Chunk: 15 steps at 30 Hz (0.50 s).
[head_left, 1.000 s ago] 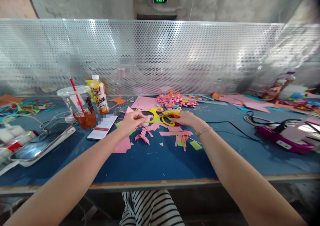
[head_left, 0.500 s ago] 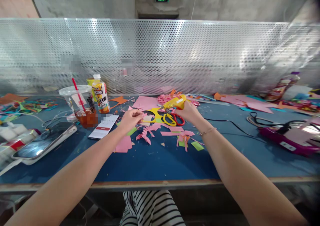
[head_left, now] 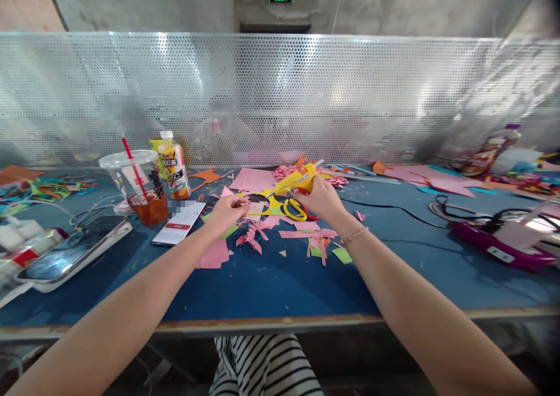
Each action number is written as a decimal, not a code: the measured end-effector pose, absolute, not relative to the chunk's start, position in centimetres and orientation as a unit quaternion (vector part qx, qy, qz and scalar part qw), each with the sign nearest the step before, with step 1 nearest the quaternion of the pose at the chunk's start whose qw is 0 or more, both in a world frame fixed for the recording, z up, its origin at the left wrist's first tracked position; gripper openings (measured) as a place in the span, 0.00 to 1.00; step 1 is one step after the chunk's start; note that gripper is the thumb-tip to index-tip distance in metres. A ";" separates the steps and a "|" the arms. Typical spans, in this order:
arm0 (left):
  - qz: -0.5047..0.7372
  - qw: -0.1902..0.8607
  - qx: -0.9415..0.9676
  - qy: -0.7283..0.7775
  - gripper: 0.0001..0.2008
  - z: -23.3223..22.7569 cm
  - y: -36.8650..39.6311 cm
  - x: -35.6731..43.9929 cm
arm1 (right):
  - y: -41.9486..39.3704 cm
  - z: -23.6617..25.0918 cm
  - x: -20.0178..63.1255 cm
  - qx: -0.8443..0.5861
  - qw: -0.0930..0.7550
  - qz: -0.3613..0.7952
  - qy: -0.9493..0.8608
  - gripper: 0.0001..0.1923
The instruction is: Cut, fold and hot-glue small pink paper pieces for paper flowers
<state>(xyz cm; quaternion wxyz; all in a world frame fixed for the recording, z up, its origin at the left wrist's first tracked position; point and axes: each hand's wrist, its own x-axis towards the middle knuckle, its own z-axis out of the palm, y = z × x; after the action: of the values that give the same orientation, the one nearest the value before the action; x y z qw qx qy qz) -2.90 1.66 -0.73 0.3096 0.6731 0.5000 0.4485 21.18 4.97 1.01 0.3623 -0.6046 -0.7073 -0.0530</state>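
My right hand (head_left: 321,196) is wrapped round a yellow glue gun (head_left: 298,178), its nozzle pointing left and down. My left hand (head_left: 228,212) is closed in a pinch above the paper scraps, and whatever lies between its fingertips is too small to name. Between the two hands lies a piece of yellow paper (head_left: 275,204) with rounded cut-outs. Yellow-handled scissors (head_left: 295,210) rest on it, and a red handle (head_left: 311,214) shows partly under my right hand. Pink paper strips (head_left: 251,237) are scattered in front, and a fringed pink bundle (head_left: 282,171) lies behind the glue gun.
On the left stand a plastic cup (head_left: 146,200) with a red straw and a drink bottle (head_left: 174,168), beside a phone (head_left: 179,223). Another phone (head_left: 76,249) lies further left. A purple power strip (head_left: 499,247) with cables is at right. A perforated metal screen (head_left: 280,93) bounds the back.
My right hand has brought the glue gun slightly left and tilted its nozzle further down. My left hand stays pinched in nearly the same place.
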 end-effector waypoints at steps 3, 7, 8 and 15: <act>0.446 0.267 0.698 0.493 0.07 -0.7 1.7 -3.1 | 4.7 1.4 21.0 -0.616 0.362 -0.052 -0.698 0.22; 0.455 0.285 0.695 0.478 0.08 -0.6 1.6 -3.1 | 4.6 1.6 21.2 -0.629 0.377 -0.044 -0.678 0.22; 0.460 0.299 0.686 0.478 0.08 -0.6 1.5 -3.0 | 4.7 1.7 21.4 -0.629 0.391 -0.042 -0.671 0.22; 0.484 0.419 0.617 0.457 0.08 -0.6 1.4 -2.6 | 6.4 2.5 24.0 -0.607 0.537 0.026 -0.586 0.22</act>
<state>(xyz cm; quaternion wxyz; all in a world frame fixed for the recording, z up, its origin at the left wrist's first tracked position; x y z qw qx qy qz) -2.58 1.41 -0.62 0.4193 0.6167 0.4574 0.4845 24.03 6.41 2.49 0.5370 -0.6067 -0.5856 0.0262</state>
